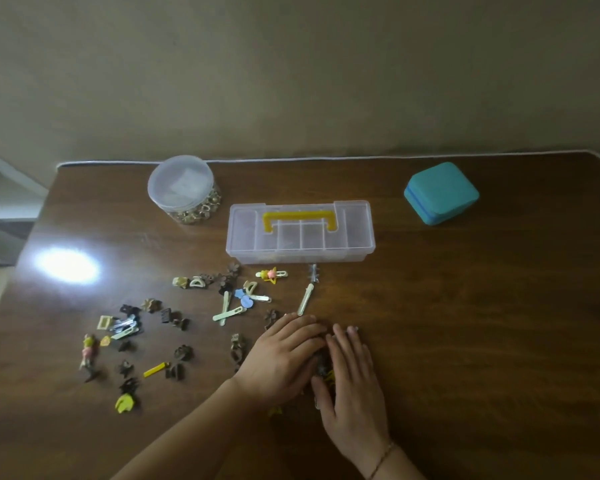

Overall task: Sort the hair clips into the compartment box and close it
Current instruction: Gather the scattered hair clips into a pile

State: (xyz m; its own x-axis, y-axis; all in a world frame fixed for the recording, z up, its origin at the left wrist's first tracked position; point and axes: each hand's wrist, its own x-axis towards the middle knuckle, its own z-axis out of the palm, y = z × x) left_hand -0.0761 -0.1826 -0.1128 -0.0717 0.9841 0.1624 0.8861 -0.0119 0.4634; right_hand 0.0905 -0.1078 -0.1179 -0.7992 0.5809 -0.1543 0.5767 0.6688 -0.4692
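We are observing the closed compartment box (299,233) lying long axis left-right, far of the scattered hair clips (174,323). Left hand (281,358) and right hand (352,382) are resting flat, fingers extended, covering several clips.

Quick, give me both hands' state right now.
Left hand: open, fingers flat over clips on the table.
Right hand: open, fingers straight, resting on clips.

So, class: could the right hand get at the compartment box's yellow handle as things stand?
Probably yes: the right hand lies flat on the table, and only bare table separates it from the yellow handle.
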